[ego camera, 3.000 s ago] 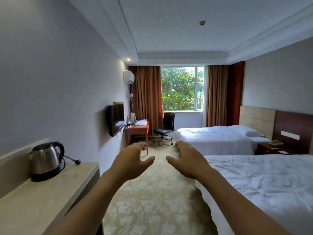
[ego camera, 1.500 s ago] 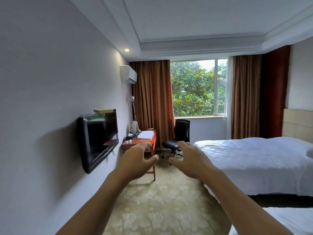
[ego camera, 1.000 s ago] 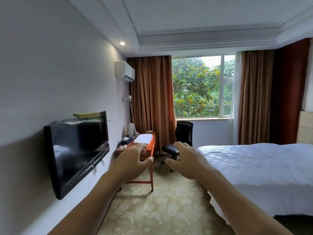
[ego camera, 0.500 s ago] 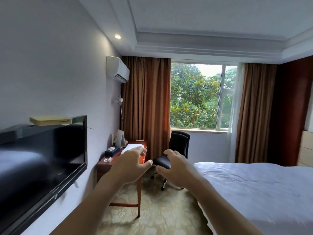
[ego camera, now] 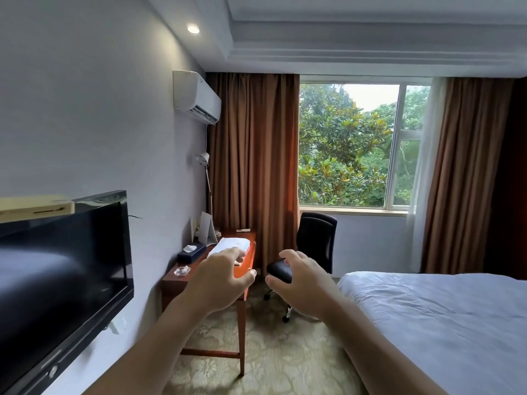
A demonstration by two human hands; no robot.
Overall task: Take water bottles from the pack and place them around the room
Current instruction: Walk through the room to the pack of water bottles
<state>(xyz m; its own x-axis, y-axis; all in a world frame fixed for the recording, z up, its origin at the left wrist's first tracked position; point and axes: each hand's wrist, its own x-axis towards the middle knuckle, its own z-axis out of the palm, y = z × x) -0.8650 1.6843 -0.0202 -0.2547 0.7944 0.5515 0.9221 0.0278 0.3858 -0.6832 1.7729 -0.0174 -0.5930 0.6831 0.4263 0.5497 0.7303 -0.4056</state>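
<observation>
- Ahead of me, the left hand point(ego camera: 219, 283) and right hand point(ego camera: 302, 283) hover empty, fingers loosely spread.
- The glossy red-brown wooden desk point(ego camera: 242, 273) looms nearer than before; the white bundle point(ego camera: 231, 245) on it is possibly folded cloth.

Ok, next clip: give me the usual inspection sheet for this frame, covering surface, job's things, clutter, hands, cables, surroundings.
Surface: wooden desk against the left wall, under the lamp.
Job's things: nothing seen; no bottles or pack in view.
Clutter: white folded item, dark tissue box, glass ashtray, upright card, small remote, all on the desk.
Hands: left hand and right hand held out in front, fingers loosely spread, holding nothing.
Cables: short wire behind the TV's top corner.
Surroundings: wall TV, air conditioner, office chair, bed, curtains, window, patterned carpet.
</observation>
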